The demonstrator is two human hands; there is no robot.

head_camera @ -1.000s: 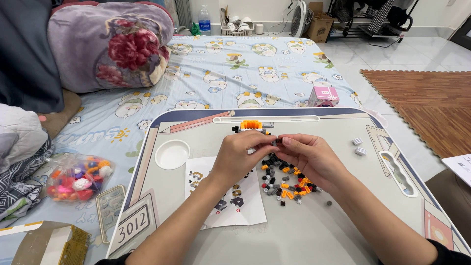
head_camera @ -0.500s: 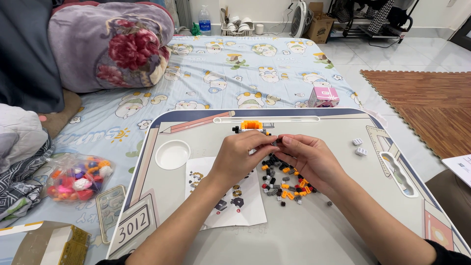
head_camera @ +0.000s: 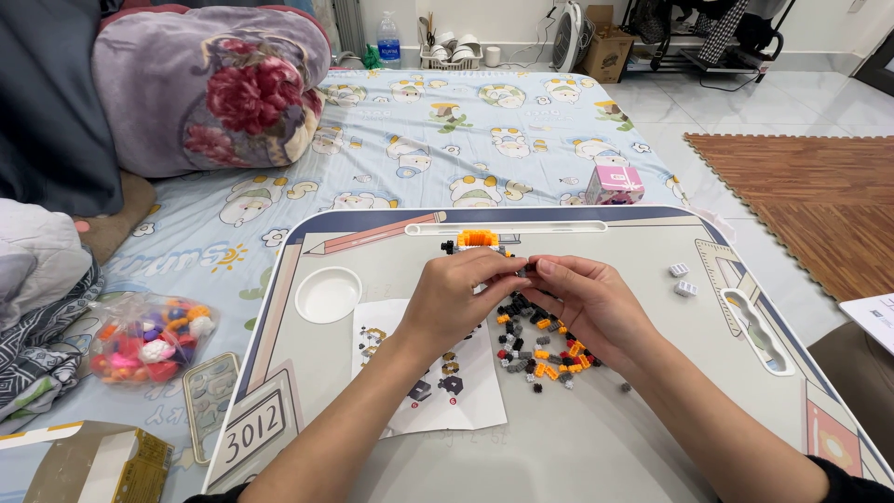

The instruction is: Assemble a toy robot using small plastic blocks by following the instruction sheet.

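Both hands have barely moved over the last second, the left hand [head_camera: 461, 293] and right hand [head_camera: 587, 303] still meeting fingertip to fingertip, fingers pinched shut on a tiny dark brick [head_camera: 527, 270] above the loose brick pile [head_camera: 540, 346] on the tabletop [head_camera: 652, 438].

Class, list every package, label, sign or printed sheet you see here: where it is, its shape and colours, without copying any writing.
Pink box: small cube on the bedsheet beyond the tray table's far edge.
Instruction sheet: white paper with small coloured pictures, on the tray under the left forearm.
Plastic bag: clear, full of bright bricks, left of the tray.
Cardboard box: open, brown and yellow, bottom left corner.
Bottle: clear, blue label, far edge of the bed.
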